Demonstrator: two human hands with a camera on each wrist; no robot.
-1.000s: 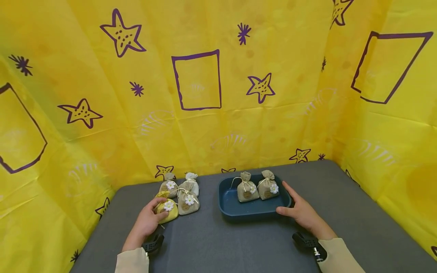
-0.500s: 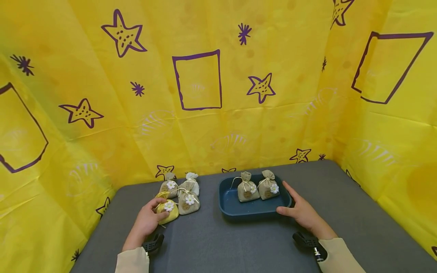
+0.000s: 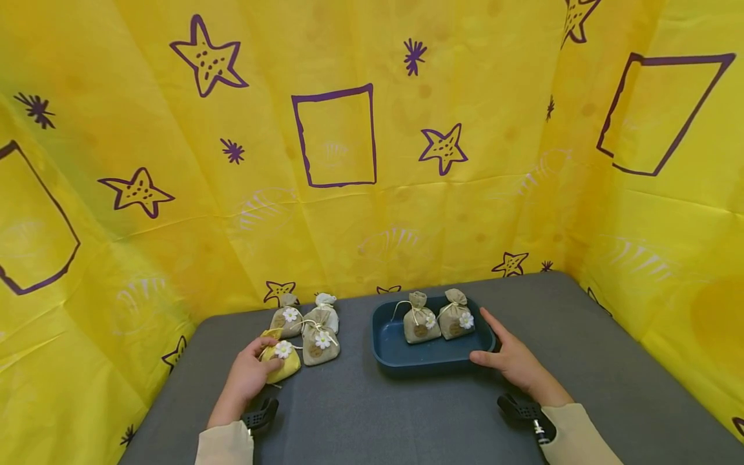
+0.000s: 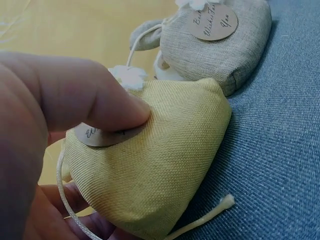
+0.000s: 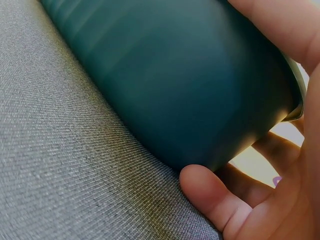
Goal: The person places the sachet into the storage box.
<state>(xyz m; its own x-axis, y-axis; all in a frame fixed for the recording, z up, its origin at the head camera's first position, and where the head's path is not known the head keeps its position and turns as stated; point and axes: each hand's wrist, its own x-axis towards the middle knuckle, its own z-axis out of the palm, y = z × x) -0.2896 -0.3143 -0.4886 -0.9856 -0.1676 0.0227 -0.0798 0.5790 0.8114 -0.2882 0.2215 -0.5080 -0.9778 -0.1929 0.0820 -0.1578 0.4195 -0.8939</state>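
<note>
My left hand (image 3: 263,359) grips a yellow drawstring pouch (image 3: 283,365) with a white flower, at the left of the grey table (image 3: 378,413). In the left wrist view the thumb (image 4: 90,95) presses on the yellow pouch (image 4: 165,165) over its round tag, with fingers underneath. My right hand (image 3: 491,342) holds the front right corner of a dark blue tray (image 3: 430,363), thumb on the front rim and fingers along the right side. The right wrist view shows the tray wall (image 5: 165,80) with a fingertip (image 5: 210,195) below it. Two beige pouches (image 3: 420,324) (image 3: 456,321) stand in the tray.
Three more beige pouches (image 3: 287,320) (image 3: 325,313) (image 3: 318,347) stand bunched just beyond and right of the yellow one. A yellow cloth with purple stars (image 3: 337,194) walls in the table at the back and both sides. Bare grey table lies in front of the tray.
My left hand has drawn the yellow pouch slightly left, away from the nearest beige pouch. The right hand and tray have stayed put.
</note>
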